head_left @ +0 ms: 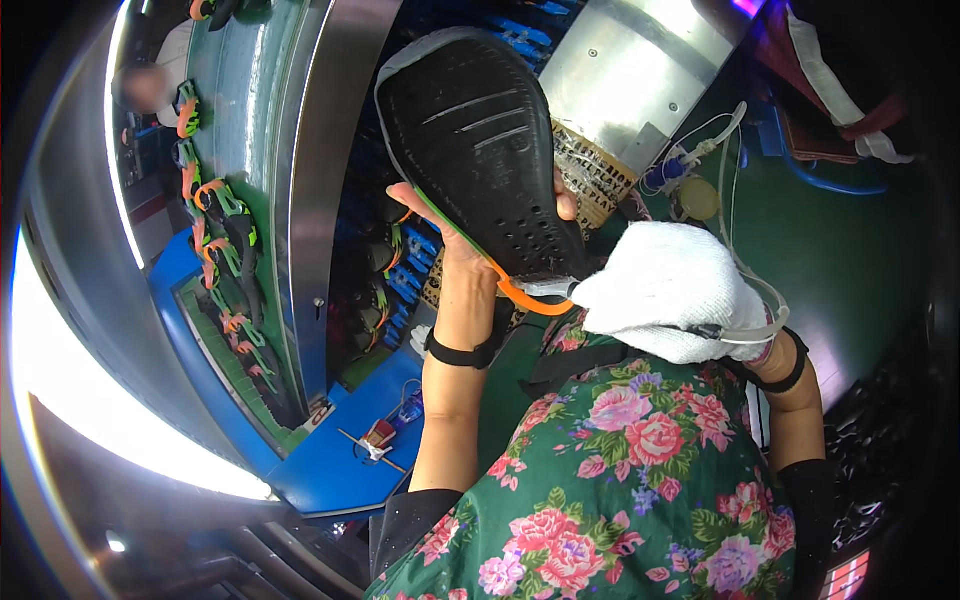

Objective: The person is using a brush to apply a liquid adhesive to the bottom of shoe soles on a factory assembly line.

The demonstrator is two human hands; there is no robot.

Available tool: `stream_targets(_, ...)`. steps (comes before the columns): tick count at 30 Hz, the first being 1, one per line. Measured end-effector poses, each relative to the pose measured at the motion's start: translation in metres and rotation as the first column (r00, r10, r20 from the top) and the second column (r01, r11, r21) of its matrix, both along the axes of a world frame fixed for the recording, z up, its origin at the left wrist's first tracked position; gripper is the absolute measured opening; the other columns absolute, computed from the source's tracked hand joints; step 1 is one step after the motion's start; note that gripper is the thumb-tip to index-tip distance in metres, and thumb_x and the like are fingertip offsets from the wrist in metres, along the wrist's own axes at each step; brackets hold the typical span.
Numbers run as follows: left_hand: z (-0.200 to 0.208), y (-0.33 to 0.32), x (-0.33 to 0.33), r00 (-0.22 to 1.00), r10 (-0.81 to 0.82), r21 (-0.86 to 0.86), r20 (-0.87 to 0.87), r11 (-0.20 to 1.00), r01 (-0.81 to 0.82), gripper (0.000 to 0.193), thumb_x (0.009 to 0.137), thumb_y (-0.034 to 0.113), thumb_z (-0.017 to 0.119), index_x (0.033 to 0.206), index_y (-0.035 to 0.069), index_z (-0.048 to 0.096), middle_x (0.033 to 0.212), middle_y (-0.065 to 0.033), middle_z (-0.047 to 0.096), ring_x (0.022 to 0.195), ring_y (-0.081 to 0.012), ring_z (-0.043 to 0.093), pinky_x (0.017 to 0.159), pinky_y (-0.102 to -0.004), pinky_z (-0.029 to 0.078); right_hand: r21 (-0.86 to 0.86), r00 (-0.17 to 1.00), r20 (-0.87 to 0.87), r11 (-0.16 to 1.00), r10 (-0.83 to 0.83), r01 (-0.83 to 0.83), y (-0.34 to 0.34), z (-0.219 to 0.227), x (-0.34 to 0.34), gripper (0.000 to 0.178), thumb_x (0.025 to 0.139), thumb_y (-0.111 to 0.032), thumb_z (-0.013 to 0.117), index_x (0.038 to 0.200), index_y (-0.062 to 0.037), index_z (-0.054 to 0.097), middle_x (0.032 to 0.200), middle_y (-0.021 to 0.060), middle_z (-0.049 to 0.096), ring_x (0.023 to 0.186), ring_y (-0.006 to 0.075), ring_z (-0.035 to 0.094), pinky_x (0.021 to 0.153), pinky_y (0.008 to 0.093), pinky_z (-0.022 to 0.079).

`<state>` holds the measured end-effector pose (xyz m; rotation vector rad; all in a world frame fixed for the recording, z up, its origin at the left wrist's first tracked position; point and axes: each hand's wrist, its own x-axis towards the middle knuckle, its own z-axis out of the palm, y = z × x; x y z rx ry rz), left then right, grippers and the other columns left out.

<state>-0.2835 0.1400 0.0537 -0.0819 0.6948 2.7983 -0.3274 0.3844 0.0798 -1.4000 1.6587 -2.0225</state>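
A sandal is held up with its black sole facing me, ridged at the forefoot and dotted with small holes toward the heel. An orange heel strap hangs from its lower end. My left hand is closed around the sandal from behind, and fingertips show at both edges. A bunched white cloth covers my right hand, whose fingers are hidden inside it. One corner of the cloth reaches the sandal's heel end. A clear tube runs along the cloth near my right wrist.
On the left, a green conveyor belt carries several orange-and-green sandals. More stand on a blue rack behind my left arm. Small items lie on a blue table. A metal housing stands ahead. Another person is at far left.
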Motion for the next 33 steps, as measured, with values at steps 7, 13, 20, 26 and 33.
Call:
stream_targets(7, 0.001, 0.003, 0.005, 1.0, 0.016, -0.002, 0.009, 1.0, -0.016, 0.144, 0.051, 0.108, 0.039, 0.147, 0.001, 0.045, 0.114, -0.0284, 0.067, 0.092, -0.041, 0.07, 0.078, -0.0527, 0.059, -0.027, 1.0, -0.022, 1.0, 0.002, -0.002, -0.005, -0.007, 0.001, 0.027, 0.073, -0.007, 0.084, 0.1, -0.009, 0.079, 0.096, 0.0079, 0.076, 0.076, 0.0252, 0.068, 0.066, 0.0362, 0.056)
stream_targets(13, -0.007, 0.002, 0.0, 0.999, -0.044, -0.112, 0.003, 0.993, 0.044, 0.143, 0.053, 0.108, 0.037, 0.146, 0.0, 0.045, 0.114, -0.0285, 0.067, 0.09, -0.0411, 0.071, 0.078, -0.0518, 0.06, -0.016, 0.982, -0.079, 0.985, -0.17, 0.169, 0.005, 0.0, -0.002, 0.027, 0.073, -0.006, 0.083, 0.1, -0.0099, 0.079, 0.098, 0.0079, 0.077, 0.076, 0.0249, 0.069, 0.066, 0.0364, 0.056)
stream_targets(20, 0.0, -0.005, 0.012, 1.0, 0.018, -0.12, 0.022, 0.993, -0.015, 0.142, 0.055, 0.108, 0.037, 0.145, -0.001, 0.046, 0.112, -0.0277, 0.068, 0.09, -0.0421, 0.07, 0.078, -0.0526, 0.059, -0.045, 1.0, -0.017, 0.999, -0.011, 0.011, -0.003, -0.016, 0.003, 0.027, 0.073, -0.007, 0.083, 0.1, -0.0094, 0.079, 0.099, 0.0086, 0.077, 0.077, 0.0258, 0.069, 0.066, 0.0364, 0.056)
stream_targets(26, 0.012, 0.019, -0.005, 0.989, 0.066, -0.129, 0.135, 0.991, -0.048, 0.132, 0.055, 0.106, 0.047, 0.13, -0.003, 0.051, 0.096, -0.0191, 0.06, 0.078, -0.0341, 0.064, 0.071, -0.0479, 0.049, -0.019, 0.997, -0.041, 0.998, -0.068, 0.067, 0.008, -0.005, 0.002, 0.027, 0.073, -0.006, 0.083, 0.1, -0.0087, 0.079, 0.099, 0.0085, 0.077, 0.077, 0.0258, 0.069, 0.066, 0.0363, 0.056)
stream_targets(33, 0.011, 0.018, -0.007, 0.977, 0.082, -0.206, 0.196, 0.978, -0.041, 0.13, 0.056, 0.105, 0.048, 0.135, 0.002, 0.049, 0.098, -0.0188, 0.06, 0.079, -0.035, 0.063, 0.072, -0.0499, 0.049, 0.016, 0.976, 0.027, 0.977, -0.215, 0.215, 0.009, 0.0, -0.005, 0.023, 0.068, 0.0, 0.083, 0.089, -0.0067, 0.077, 0.097, 0.0107, 0.077, 0.078, 0.0255, 0.071, 0.067, 0.0347, 0.055)
